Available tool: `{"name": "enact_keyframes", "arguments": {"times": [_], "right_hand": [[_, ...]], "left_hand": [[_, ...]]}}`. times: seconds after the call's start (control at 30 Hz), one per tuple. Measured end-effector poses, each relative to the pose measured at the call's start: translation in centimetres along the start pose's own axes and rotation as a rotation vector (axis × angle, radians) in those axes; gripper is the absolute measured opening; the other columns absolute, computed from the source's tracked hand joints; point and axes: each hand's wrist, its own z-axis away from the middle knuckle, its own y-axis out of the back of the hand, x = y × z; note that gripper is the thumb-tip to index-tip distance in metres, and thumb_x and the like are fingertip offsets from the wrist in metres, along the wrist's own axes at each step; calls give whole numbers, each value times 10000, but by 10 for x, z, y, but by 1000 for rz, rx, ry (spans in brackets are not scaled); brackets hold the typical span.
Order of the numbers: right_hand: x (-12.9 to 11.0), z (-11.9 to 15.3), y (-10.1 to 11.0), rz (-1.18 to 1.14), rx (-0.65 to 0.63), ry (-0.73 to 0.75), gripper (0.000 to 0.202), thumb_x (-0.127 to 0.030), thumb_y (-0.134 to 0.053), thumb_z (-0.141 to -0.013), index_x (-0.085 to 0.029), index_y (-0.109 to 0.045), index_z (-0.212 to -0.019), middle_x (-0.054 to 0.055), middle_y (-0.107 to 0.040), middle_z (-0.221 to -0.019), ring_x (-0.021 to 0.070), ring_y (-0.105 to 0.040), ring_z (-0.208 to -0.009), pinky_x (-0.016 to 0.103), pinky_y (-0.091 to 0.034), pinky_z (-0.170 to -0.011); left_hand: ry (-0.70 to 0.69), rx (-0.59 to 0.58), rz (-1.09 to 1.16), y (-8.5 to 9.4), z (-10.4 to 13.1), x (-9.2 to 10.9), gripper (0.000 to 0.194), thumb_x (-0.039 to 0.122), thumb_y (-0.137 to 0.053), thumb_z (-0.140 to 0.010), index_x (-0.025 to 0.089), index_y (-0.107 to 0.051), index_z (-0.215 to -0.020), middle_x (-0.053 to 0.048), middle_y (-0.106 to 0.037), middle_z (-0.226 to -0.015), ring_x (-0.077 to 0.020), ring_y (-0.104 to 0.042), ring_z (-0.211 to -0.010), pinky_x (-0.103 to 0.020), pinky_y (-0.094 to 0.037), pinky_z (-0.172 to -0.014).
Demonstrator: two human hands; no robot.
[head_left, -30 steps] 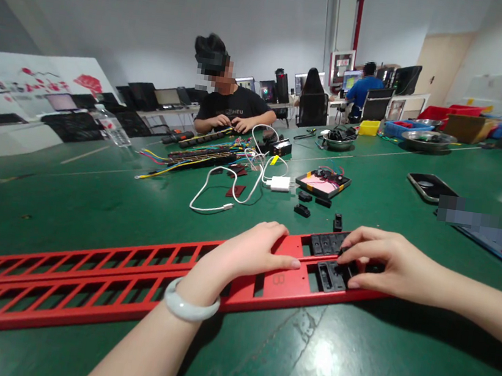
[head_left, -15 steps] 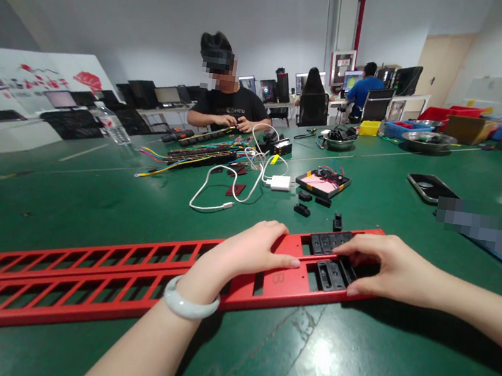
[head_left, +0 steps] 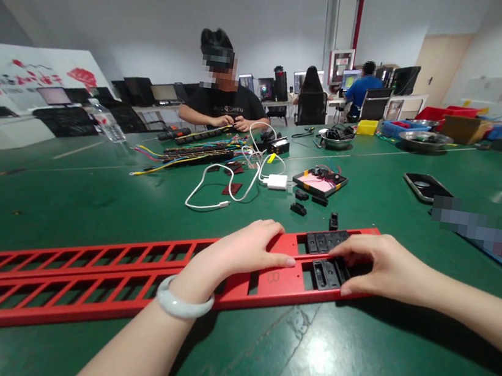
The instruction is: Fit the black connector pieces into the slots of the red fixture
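Note:
A long red frame (head_left: 282, 284) with two rows of slots lies across the green table. My left hand (head_left: 252, 247) rests flat on it, fingers apart, left of the filled slots. At the frame's right end my right hand (head_left: 373, 266) has thumb and fingers closed on a black block (head_left: 341, 273) in the near row, partly hidden by the fingers. Beside it in that row sit other black blocks (head_left: 323, 274), and more black blocks (head_left: 320, 241) fill part of the far row.
Loose black blocks (head_left: 298, 208) lie beyond the frame. Past them are a white charger (head_left: 277, 182) with cable, a pink-topped box (head_left: 319, 181) and wire bundles (head_left: 195, 155). A phone (head_left: 426, 188) lies at right. A person (head_left: 224, 107) works across the table.
The whole view has shifted slightly, with table objects a little further left. Both hands keep nearly the same places on the red frame.

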Motion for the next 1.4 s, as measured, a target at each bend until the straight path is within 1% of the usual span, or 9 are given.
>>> {"name": "enact_keyframes", "arguments": {"times": [0.13,0.23,0.33,0.43,0.73,0.87,1.07,1.23,1.4], "right_hand": [[-1,0,4,-14,-35,5,472,-361,-689,-558,-191,-599,-989,32,-634,-878,154,-586,-739,257,-484,-651],[-4,2,5,-59,-56,-5,425,-297,-668,-588,-187,-591,-992,41,-623,-928,163,-590,-796,278,-489,-716],[-6,4,3,-95,-52,-28,403,-244,-650,-604,-179,-579,-995,45,-607,-966,162,-586,-839,285,-482,-772],[-7,5,1,-107,-42,-55,416,-238,-648,-605,-172,-564,-1006,45,-595,-989,155,-583,-856,271,-480,-787],[-6,3,4,31,-44,9,393,-264,-648,-621,-192,-588,-1002,38,-571,-951,144,-553,-830,258,-472,-733],[-5,4,2,32,-14,9,380,-279,-651,-624,-185,-595,-988,41,-537,-916,137,-533,-782,266,-465,-702],[-4,2,2,6,-28,-18,381,-306,-661,-615,-187,-612,-973,27,-508,-804,136,-511,-715,278,-452,-656],[-5,0,3,-43,-21,-39,384,-297,-678,-593,-167,-624,-950,31,-501,-803,134,-507,-701,268,-452,-634],[-6,-1,3,-19,-26,-30,394,-316,-682,-587,-168,-633,-948,36,-513,-810,141,-508,-715,277,-448,-649]], "left_hand": [[-9,6,-9,-1,0,-1,554,625,-441,-690,203,-481,-1047,-56,-521,-1002,-210,-485,-908,-298,-373,-773],[-17,12,-9,-1,0,-1,560,628,-432,-692,200,-482,-1051,-58,-526,-1006,-212,-487,-909,-302,-373,-772],[-24,10,-7,-1,0,-1,568,635,-420,-693,197,-486,-1048,-61,-531,-1007,-216,-490,-908,-306,-373,-771],[-28,9,-2,-1,1,-1,566,643,-416,-690,200,-492,-1034,-60,-533,-1004,-219,-491,-907,-307,-375,-769],[-18,5,-2,0,0,0,572,640,-422,-689,204,-486,-1054,-55,-528,-1012,-214,-488,-917,-304,-373,-776],[-23,10,-12,-1,0,-2,585,648,-419,-687,204,-483,-1061,-54,-529,-1007,-213,-490,-908,-306,-375,-769],[-33,17,-18,-2,-2,-4,584,650,-414,-689,209,-482,-1066,-53,-533,-1005,-212,-496,-901,-306,-382,-760],[-34,17,-18,-2,-4,-5,580,642,-417,-693,200,-488,-1062,-63,-539,-1004,-217,-502,-905,-304,-387,-761],[-22,14,-16,-1,-3,-3,561,619,-440,-694,206,-480,-1072,-64,-531,-1020,-223,-494,-932,-317,-380,-797]]}}
